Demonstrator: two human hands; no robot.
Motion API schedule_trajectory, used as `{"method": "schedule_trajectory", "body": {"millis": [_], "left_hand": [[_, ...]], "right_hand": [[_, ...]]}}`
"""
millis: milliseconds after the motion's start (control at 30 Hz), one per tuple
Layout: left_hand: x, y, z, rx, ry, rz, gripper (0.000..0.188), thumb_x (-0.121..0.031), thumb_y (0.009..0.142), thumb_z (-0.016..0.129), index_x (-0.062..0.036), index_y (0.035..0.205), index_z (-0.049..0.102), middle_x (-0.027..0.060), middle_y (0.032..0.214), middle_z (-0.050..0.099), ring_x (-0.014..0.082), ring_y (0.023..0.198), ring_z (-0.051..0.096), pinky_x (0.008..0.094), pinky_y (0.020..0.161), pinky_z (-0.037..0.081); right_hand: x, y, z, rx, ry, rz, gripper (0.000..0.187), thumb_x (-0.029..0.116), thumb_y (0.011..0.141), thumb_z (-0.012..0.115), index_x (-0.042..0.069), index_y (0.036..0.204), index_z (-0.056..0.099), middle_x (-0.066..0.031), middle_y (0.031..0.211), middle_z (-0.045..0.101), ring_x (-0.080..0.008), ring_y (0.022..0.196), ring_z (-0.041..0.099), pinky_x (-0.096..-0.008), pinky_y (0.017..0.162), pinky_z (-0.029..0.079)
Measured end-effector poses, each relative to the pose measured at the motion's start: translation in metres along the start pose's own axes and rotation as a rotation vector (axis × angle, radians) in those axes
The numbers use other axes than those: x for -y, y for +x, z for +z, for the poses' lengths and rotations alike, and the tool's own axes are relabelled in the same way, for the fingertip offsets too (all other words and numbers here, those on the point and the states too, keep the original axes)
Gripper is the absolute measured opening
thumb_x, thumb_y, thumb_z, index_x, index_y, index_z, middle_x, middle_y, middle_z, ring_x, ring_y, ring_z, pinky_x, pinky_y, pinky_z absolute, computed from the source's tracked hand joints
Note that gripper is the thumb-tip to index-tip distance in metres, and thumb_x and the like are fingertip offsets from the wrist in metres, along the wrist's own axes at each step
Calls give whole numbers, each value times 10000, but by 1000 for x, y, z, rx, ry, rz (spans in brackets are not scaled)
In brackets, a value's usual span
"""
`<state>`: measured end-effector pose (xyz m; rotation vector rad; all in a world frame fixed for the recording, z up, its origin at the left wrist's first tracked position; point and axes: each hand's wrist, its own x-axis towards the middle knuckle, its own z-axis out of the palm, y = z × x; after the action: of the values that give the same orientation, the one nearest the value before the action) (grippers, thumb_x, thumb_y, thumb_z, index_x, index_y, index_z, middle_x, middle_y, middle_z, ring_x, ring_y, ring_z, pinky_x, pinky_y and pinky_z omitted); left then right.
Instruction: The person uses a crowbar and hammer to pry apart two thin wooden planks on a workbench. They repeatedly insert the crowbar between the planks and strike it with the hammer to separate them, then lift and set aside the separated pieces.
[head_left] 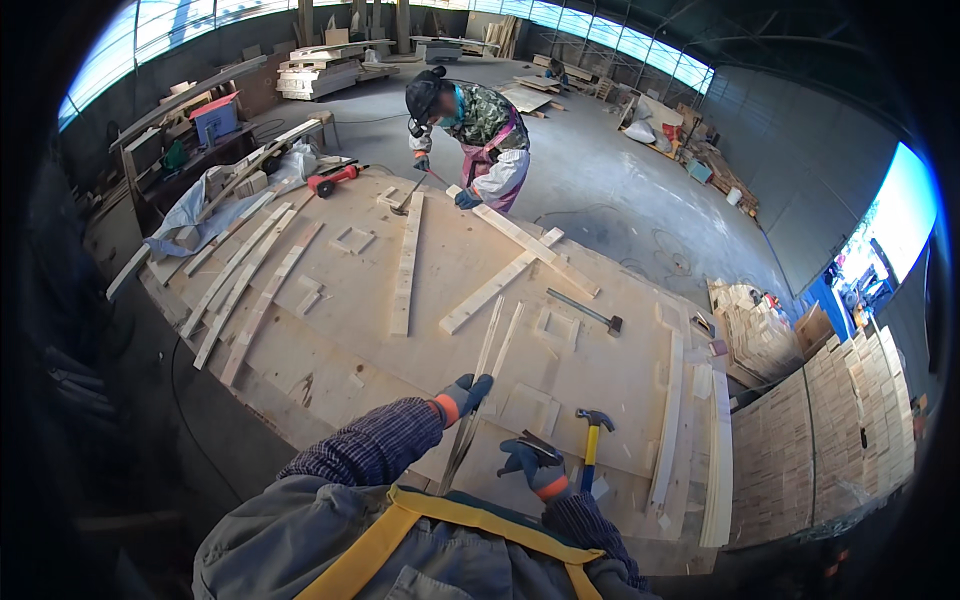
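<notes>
I stand at the near edge of a large plywood worktable (360,310). My left hand (465,393), in a blue glove with an orange cuff, is curled over the near part of two thin wooden strips (490,345) that run away from me. My right hand (530,468), gloved the same way, is closed around a small dark tool (541,445) just above the table. A hammer with a blue and yellow handle (591,440) lies on the plywood just right of that hand.
Across the table a co-worker (475,125) bends over a long plank (520,238) with a hand tool. Another hammer (587,311), several planks (405,265) and a red power tool (332,180) lie on the table. Stacked wood pieces (820,440) stand at the right.
</notes>
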<state>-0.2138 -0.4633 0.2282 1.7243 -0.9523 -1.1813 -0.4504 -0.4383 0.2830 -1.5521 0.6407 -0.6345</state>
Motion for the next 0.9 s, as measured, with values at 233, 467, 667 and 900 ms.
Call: {"method": "schedule_trajectory", "body": {"millis": [233, 467, 667, 900], "left_hand": [[0, -6, 3, -45, -99, -4, 520, -565, 872, 520, -67, 1002, 593, 10, 747, 570, 122, 669, 502, 298, 630, 435], [4, -1, 4, -92, -101, 48, 532, -594, 837, 542, -70, 914, 590, 25, 701, 572, 131, 601, 507, 299, 560, 426], [2, 3, 2, -71, -71, 41, 533, -585, 848, 534, -67, 952, 605, 29, 705, 578, 132, 609, 510, 300, 576, 436], [1, 4, -4, -27, -18, -58, 720, -634, 814, 528, 16, 1121, 574, 129, 923, 652, 236, 844, 606, 348, 770, 467]], "right_hand": [[55, -13, -4, -233, 98, -63, 291, 203, 962, 485, -35, 1023, 641, -80, 733, 639, -117, 530, 503, -262, 545, 464], [59, -19, -17, -223, 298, -129, 419, 357, 959, 494, -38, 997, 628, -49, 658, 580, -102, 490, 442, -270, 521, 425], [99, -18, -31, -107, 449, -410, 451, 368, 988, 400, -42, 983, 587, -43, 621, 520, -138, 462, 419, -316, 487, 413], [171, -2, -49, 182, 580, -636, 554, 444, 992, 316, -36, 1017, 592, 21, 489, 371, -86, 397, 348, -239, 346, 305]]}}
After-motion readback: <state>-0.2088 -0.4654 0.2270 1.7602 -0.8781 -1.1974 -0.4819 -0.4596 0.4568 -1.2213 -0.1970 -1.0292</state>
